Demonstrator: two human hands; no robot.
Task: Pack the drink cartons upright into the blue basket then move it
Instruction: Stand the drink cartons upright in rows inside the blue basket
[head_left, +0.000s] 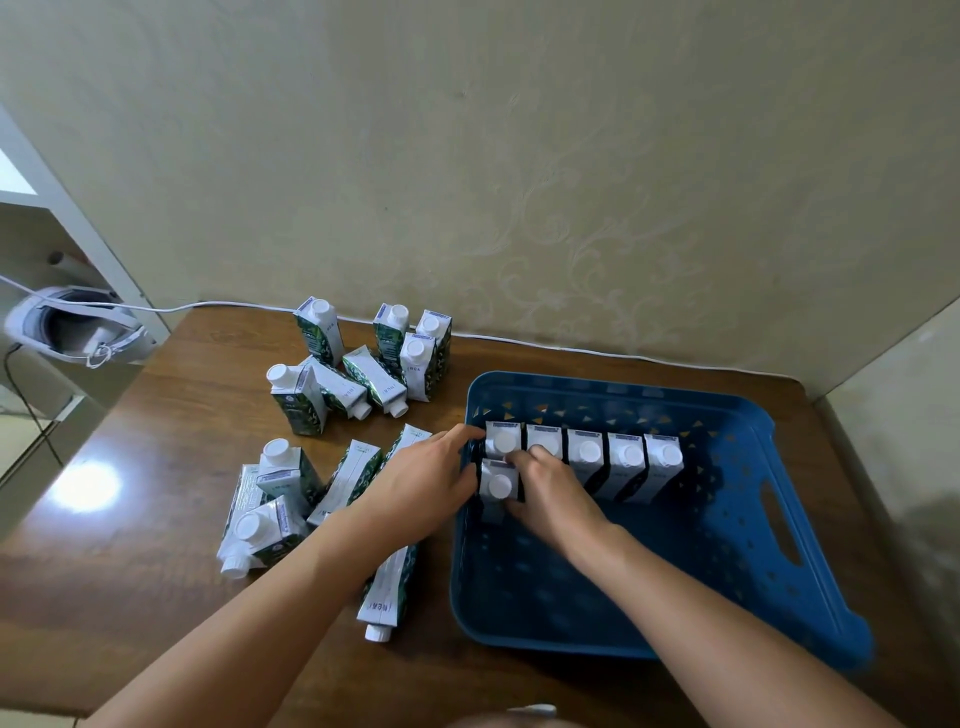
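Head view shows both hands at the near-left corner of the blue basket (727, 613) on the table (130, 519). Five cartons stand upright in a row (589, 457) running left to right along the far side. The right hand (550, 493) closes its grip around a sixth carton (500, 486), upright just in front of the row's left end; the left hand (426, 483) steadies it from the left, fingers curled over the basket wall. Loose cartons (337, 467) lie left of the basket, nearer the left hand.
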